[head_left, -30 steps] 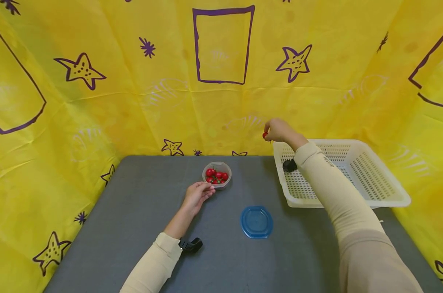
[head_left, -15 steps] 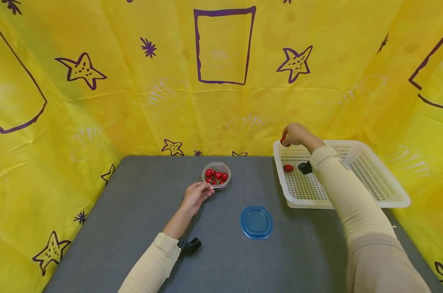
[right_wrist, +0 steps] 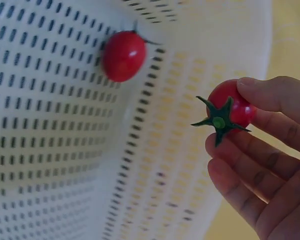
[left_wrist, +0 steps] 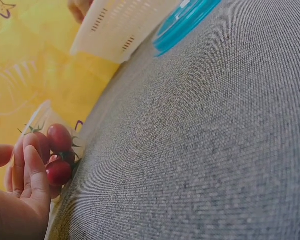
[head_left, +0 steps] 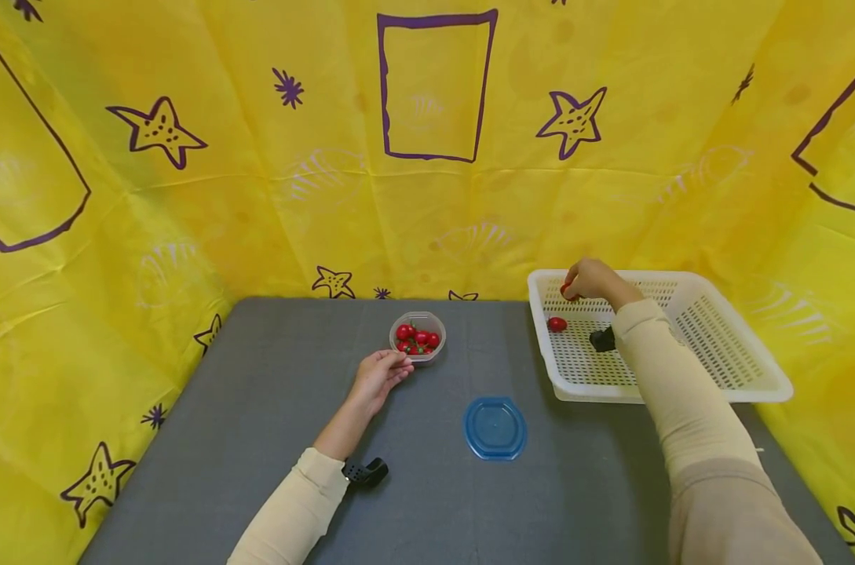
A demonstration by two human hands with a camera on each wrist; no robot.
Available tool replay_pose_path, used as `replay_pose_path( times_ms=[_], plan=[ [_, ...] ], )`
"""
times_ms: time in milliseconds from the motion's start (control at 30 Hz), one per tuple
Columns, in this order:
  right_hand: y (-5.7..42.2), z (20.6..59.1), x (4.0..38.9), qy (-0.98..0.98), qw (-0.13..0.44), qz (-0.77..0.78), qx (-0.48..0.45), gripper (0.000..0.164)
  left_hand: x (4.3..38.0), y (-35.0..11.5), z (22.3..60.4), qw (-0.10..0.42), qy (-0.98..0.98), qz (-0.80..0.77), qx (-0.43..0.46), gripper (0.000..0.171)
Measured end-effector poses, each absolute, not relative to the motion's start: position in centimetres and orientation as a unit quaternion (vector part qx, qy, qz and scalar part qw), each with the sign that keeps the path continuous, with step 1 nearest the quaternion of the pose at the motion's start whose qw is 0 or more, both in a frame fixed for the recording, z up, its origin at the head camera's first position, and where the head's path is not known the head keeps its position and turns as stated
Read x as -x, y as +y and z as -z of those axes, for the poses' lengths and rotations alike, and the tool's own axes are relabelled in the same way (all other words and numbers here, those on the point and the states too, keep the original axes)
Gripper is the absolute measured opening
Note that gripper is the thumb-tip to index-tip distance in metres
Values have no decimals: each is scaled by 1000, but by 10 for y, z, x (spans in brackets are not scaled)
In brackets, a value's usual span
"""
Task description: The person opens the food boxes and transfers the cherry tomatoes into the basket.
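Observation:
A small clear plastic container [head_left: 428, 322] holds several cherry tomatoes [head_left: 422, 337] with green stems. At its near rim is my left hand [head_left: 381, 380], thumb and index finger pinching the edge; the left wrist view shows the fingers [left_wrist: 36, 172] against the container's side. My right hand [head_left: 595, 281] is over the left rear part of a white perforated basket [head_left: 734, 390]. Between its thumb and fingers it pinches one cherry tomato [right_wrist: 230, 107], green calyx facing the right wrist camera. Another cherry tomato [right_wrist: 124, 56] lies on the basket's floor near its left wall.
A blue lid [head_left: 495, 428] lies flat on the grey tabletop [head_left: 293, 345], between the container and the basket. Yellow patterned cloth [head_left: 427, 227] rises behind the table and on both sides. The right forearm [head_left: 670, 392] crosses over the basket's front rim.
My right hand has moved right and down into the basket area with the tomato, uncovering the one lying there. My left hand has stayed at the container.

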State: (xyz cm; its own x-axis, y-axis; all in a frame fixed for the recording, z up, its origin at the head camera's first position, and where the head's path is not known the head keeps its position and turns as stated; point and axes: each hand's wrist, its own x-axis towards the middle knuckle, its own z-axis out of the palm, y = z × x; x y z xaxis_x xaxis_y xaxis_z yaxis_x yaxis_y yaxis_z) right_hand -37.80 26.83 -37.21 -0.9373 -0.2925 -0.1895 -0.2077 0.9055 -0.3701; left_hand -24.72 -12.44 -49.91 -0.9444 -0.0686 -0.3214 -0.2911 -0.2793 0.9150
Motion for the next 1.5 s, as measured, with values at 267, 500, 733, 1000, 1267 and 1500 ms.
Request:
replay_pose_path(
  times_ms=[267,500,733,1000,1267,1500],
  plan=[
    [289,397,376,969,113,194,101,22,246,-123,500,71,591,-789,153,9],
    [299,412,373,965,121,226,63,24,247,-124,501,64,590,-790,154,7],
    [300,419,373,971,111,205,59,22,247,-123,500,66,588,-792,154,7],
    [292,427,376,971,139,181,75,17,247,-124,500,66,593,-789,146,11],
    [287,436,378,966,159,190,75,16,247,-124,500,68,597,-786,147,11],
    [282,434,377,968,150,177,91,15,247,-124,500,68,595,-787,147,10]
  ],
)
